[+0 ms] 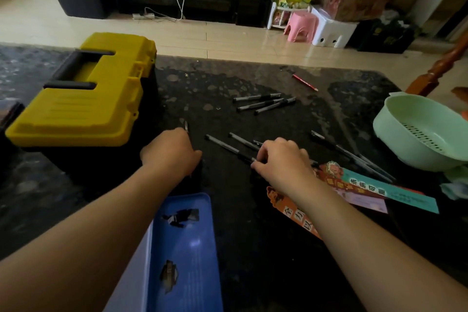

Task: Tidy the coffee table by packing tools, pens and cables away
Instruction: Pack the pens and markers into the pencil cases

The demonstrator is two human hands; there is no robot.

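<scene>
Slim black-and-grey plastic pens [263, 103] lie scattered over the dark mottled stone table [215, 78]. Three sit together at the far middle, more lie at the right beside the pale green plastic colander [395, 145], and two lie near the middle. The right hand [283, 159] pinches one of those two, thumb and fingers on its barrel. The left hand [172, 152] is curled, with a pen tip poking out on its far side, so it seems to hold one already. The step looks like gathering pens. Next, the pinched pen needs lifting clear of its neighbour and moving to the left hand or the near blue plastic tray [192, 256]. The yellow-lidded black toolbox [83, 99] at left is closed.
</scene>
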